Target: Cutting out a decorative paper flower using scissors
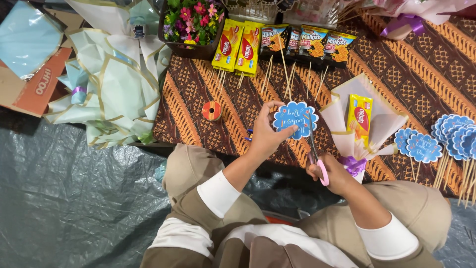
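left hand [265,136] pinches a blue scalloped tag [296,119] over the patterned worktop [421,69], just left of a paper-wrapped snack bouquet [362,124]. right hand [333,173] grips pink-handled scissors [316,154], blades at the tag. trimming step, by the look; next cut needs steady turning of the tag. tag writing unreadable, blade tips hard to see.

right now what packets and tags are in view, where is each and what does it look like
Blue scalloped tag: in the left hand, scissors in the right hand.
Two yellow snack packets: top centre.
Dark snack packets: beside them.
Yellow packet: inside the pale paper cone.
Blue tags on sticks: right edge.
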